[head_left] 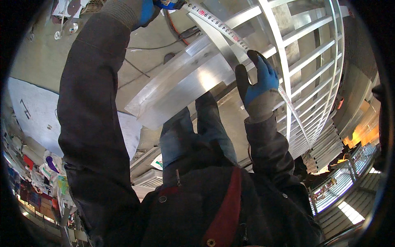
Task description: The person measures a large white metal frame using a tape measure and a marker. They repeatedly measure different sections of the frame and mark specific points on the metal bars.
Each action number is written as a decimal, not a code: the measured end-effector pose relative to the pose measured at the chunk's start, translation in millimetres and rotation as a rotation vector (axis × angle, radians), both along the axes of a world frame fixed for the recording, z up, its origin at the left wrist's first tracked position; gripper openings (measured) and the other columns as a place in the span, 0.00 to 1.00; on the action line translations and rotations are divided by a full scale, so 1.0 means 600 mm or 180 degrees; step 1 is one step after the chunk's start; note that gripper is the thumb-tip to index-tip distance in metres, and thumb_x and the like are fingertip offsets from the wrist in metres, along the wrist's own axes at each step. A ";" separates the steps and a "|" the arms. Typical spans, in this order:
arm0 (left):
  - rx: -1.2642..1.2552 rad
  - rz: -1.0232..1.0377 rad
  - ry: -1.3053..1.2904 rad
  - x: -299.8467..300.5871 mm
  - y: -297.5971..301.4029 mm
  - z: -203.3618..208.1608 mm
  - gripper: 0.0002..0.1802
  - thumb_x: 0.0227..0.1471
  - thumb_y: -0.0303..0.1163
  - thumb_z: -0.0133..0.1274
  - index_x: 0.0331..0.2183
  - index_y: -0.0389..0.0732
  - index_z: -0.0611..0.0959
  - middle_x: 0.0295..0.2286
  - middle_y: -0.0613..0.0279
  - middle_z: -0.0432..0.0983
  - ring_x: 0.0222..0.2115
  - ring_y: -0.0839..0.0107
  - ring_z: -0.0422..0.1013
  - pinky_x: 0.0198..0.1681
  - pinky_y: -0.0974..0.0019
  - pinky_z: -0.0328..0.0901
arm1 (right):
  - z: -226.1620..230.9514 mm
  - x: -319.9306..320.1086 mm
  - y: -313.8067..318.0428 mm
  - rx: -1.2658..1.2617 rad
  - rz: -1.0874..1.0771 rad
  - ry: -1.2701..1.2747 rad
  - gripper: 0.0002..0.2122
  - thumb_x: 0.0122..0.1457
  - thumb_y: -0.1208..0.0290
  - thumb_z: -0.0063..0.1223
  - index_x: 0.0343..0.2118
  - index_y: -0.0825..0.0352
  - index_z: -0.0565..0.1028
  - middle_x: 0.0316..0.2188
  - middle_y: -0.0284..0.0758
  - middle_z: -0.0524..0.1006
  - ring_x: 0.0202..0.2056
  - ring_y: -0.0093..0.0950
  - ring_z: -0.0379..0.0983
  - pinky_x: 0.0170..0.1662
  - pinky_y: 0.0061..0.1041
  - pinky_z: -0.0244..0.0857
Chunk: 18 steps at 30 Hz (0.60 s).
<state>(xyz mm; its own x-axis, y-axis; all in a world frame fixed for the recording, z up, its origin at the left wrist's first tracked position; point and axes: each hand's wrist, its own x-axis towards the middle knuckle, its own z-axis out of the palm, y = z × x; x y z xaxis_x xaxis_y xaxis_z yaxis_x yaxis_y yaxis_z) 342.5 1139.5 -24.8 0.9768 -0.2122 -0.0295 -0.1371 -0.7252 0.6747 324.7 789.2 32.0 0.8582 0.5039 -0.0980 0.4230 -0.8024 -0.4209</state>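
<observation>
My left hand [145, 13], in a blue and dark glove, is at the top edge, closed around the blue case of a tape measure [168, 4]. From it the white measuring blade [220, 25] stretches down to the right. My right hand [260, 82], gloved alike, is on the blade at a metal frame [284, 57]. Its thumb and forefinger stand apart, while the other fingers are mostly hidden. Beyond the hand, the blade carries on along the frame's bars. A curved metal strip [220, 43] ends near my right thumb.
A broad angled sheet-metal piece [185, 78] lies in front of my legs. Cables [179, 35] trail over the floor. A pale board [35, 111] is on the left, beside clutter and bags [53, 168]. Stacked metal lengths [325, 152] lie to the right.
</observation>
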 end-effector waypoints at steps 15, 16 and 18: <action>0.0000 0.0074 -0.0256 -0.016 0.003 -0.011 0.24 0.45 0.19 0.54 0.47 0.39 0.84 0.43 0.45 0.80 0.46 0.45 0.76 0.51 0.52 0.71 | -0.026 -0.018 -0.017 -0.0572 0.0229 -0.0095 0.18 0.55 0.57 0.67 0.46 0.60 0.82 0.41 0.41 0.83 0.42 0.44 0.80 0.46 0.42 0.73; 0.0005 0.0102 -0.0216 -0.017 0.001 -0.011 0.23 0.45 0.20 0.54 0.47 0.39 0.84 0.43 0.45 0.80 0.46 0.45 0.76 0.51 0.52 0.71 | -0.028 -0.020 -0.020 -0.0629 0.0235 -0.0093 0.18 0.55 0.56 0.66 0.46 0.59 0.82 0.42 0.41 0.83 0.42 0.45 0.80 0.46 0.43 0.72; 0.0026 0.0168 -0.0146 -0.016 -0.001 -0.010 0.23 0.46 0.20 0.55 0.47 0.40 0.84 0.43 0.45 0.80 0.46 0.46 0.76 0.51 0.53 0.71 | -0.033 -0.021 -0.022 -0.0735 0.0260 -0.0146 0.19 0.55 0.56 0.67 0.46 0.61 0.82 0.41 0.42 0.83 0.42 0.45 0.80 0.45 0.42 0.73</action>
